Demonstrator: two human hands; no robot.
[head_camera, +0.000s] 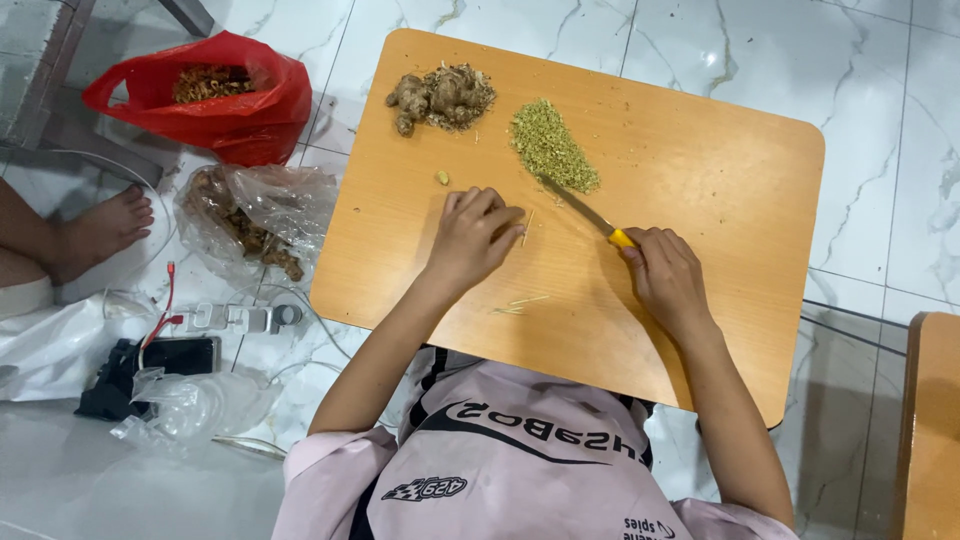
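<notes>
My right hand grips a yellow-handled knife, its blade pointing up-left to the edge of a pile of finely chopped greenish bits. My left hand rests on the low wooden table with fingers curled; whether it pinches something is hidden. A thin sliver lies by its fingertips. Whole knobbly ginger-like roots sit at the table's far left corner. A small cut piece lies between the roots and my left hand.
On the tiled floor to the left are a red plastic bag of peelings, a clear bag of roots, a power strip, a phone and another person's bare foot. A second wooden table's edge shows at right.
</notes>
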